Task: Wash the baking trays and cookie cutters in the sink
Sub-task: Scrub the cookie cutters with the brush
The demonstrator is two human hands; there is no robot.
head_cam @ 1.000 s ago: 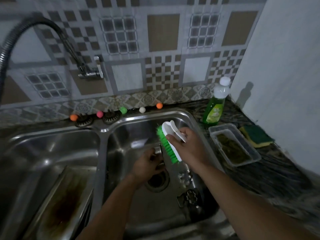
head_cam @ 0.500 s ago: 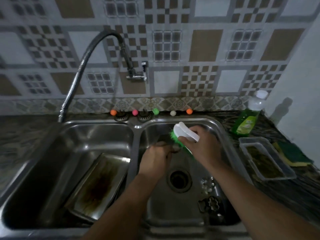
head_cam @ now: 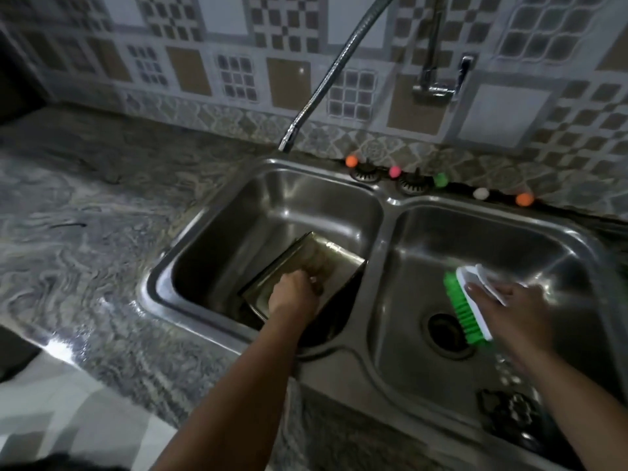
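My left hand grips the stiff, greasy-looking baking tray by its near rim in the left basin; my right hand clasps the brush

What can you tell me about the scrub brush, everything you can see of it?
The scrub brush has a white plastic back with a raised handle and bright green bristles. The right hand grips the handle and holds the brush above the right sink basin, near the drain. It is tilted on its side, bristles facing left. Nothing but the hand appears to touch it.
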